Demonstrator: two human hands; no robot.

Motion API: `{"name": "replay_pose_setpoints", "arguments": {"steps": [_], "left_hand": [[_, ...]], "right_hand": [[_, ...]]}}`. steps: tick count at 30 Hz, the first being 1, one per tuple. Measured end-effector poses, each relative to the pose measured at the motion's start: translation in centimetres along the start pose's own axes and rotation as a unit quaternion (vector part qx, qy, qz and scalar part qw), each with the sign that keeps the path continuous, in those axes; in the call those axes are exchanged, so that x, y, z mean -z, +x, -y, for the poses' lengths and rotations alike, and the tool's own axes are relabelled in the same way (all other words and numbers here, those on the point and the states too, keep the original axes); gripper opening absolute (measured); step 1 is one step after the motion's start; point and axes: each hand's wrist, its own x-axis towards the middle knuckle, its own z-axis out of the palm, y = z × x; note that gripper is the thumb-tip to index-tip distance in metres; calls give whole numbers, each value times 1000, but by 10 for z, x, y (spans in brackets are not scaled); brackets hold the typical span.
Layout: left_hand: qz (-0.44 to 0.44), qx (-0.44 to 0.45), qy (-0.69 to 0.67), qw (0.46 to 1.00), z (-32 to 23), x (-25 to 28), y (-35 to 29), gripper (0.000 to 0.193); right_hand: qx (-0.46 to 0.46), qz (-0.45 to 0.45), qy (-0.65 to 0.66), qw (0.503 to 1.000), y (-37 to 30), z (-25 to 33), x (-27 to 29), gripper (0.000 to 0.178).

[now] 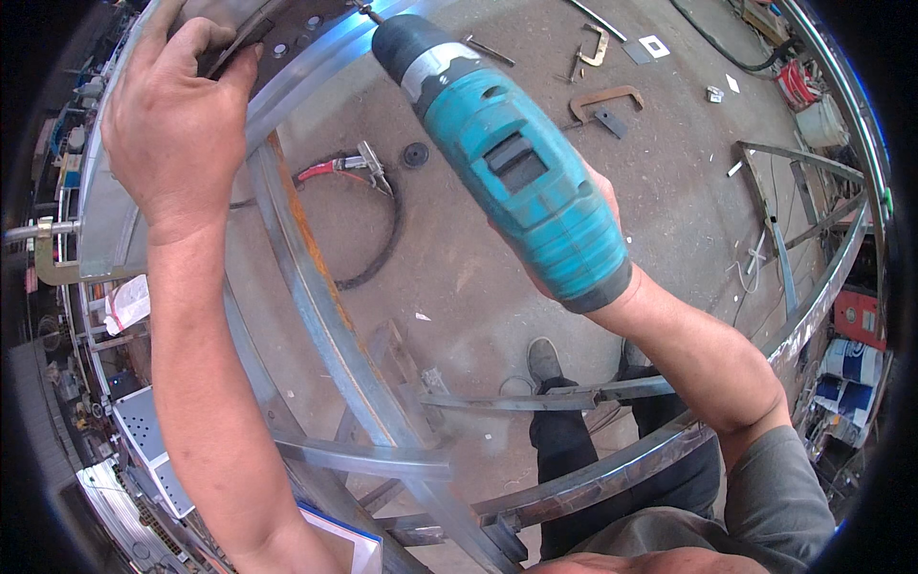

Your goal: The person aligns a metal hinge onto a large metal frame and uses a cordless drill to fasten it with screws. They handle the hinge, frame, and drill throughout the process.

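My right hand [605, 199] is wrapped round a teal and black cordless drill [535, 206], which hides most of its fingers. The drill points up and to the left. At its nose a short bit [367, 11] reaches a shiny metal bar [316, 72] near the top edge; whether the tip touches is hard to tell. My left hand [177, 129] is at the upper left, its thumb and fingers closed on a thin dark flat piece [239, 38]. Small round discs [280, 50] lie close to those fingertips.
Steel frame bars [320, 297] run below and between my arms. On the floor lie a red-handled welding clamp [335, 170] with its cable, a black disc [415, 155] and rusty C-clamps [607, 96]. A metal frame [765, 191] and a white bucket [820, 124] stand at right.
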Motion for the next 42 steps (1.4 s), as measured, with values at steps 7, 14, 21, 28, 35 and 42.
{"name": "replay_pose_setpoints", "arguments": {"steps": [7,14,21,28,35,42], "left_hand": [[14,22,-22,999,-2,-1,-1,22],[-19,-9,-11,1000,-5,3,1,21],[-44,-27,-6,999,-7,2,4,22],[-16,3,-28,999,-9,4,2,20],[-34,-18,-11,999,-5,2,2,18],[-26,-4,-4,1000,-7,3,1,18]], "right_hand": [[35,-18,-23,999,1,3,-2,49],[-10,-10,-13,1000,0,10,-2,48],[-18,-13,-30,999,3,16,-1,47],[-15,-15,-46,999,4,21,-3,50],[-42,-4,-61,997,3,26,-3,49],[-65,1,-59,996,4,29,-3,46]]}}
